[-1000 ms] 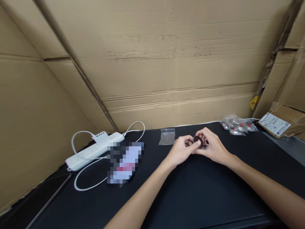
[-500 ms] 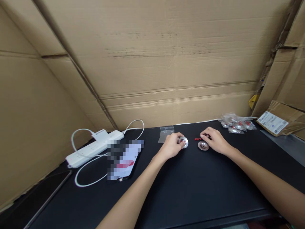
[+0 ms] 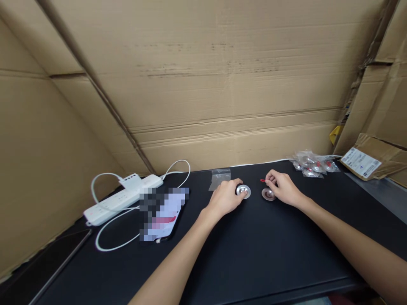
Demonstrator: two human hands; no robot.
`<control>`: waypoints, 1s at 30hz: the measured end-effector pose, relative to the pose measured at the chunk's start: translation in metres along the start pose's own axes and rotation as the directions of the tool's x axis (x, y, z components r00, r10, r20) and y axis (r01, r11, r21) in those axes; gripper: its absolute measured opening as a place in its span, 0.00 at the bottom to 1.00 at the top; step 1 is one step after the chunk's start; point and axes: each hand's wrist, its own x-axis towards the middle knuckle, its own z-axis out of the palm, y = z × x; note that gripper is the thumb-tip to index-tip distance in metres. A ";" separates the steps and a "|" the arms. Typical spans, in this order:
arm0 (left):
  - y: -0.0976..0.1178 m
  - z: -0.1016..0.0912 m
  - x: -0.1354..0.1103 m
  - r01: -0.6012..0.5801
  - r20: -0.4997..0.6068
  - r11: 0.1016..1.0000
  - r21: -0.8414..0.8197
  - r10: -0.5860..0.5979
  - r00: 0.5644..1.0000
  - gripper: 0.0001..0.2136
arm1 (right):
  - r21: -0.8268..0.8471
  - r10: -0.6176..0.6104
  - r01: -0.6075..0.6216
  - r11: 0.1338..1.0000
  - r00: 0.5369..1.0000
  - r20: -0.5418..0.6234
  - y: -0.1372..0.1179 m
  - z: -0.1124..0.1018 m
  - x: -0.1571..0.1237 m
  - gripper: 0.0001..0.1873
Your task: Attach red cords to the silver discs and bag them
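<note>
Pinching: left hand [image 3: 225,197] on metal disc [image 3: 244,191], right hand [image 3: 284,189] on red tab [image 3: 263,180].

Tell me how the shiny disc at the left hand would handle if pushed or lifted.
The metal disc by the left hand looks rigid and probably light. Lying flat on the black table, it should slide, not roll. Its polished, low rim may be slippery to pinch.

Back wall: creased cardboard sheets [image 3: 222,84] rose just beyond the fingers [image 3: 237,185].
Left wall: leaning cardboard panel [image 3: 32,169], well left of them.
Table: black top [image 3: 254,254] lay under them.
Light: even, soft.
</note>
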 end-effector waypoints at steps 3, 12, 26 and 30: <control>0.003 -0.001 -0.001 0.012 -0.016 1.000 0.003 -0.012 1.000 0.16 | 0.064 0.044 -0.041 0.997 0.998 -0.041 -0.003 -0.005 0.001 0.01; 0.022 0.007 -0.008 -0.085 -0.210 0.993 0.082 0.101 0.972 0.11 | -0.024 -0.116 0.123 0.992 0.974 0.196 -0.008 -0.030 0.003 0.16; 0.033 0.014 -0.015 -0.250 -0.225 0.963 -0.101 0.223 0.948 0.11 | 0.126 -0.010 -0.016 0.992 0.979 0.205 -0.014 -0.024 0.001 0.08; 0.042 0.012 -0.018 -0.319 -0.162 0.907 -0.274 0.284 0.945 0.09 | 0.435 0.052 -0.129 0.891 0.981 0.185 -0.024 -0.019 0.002 0.14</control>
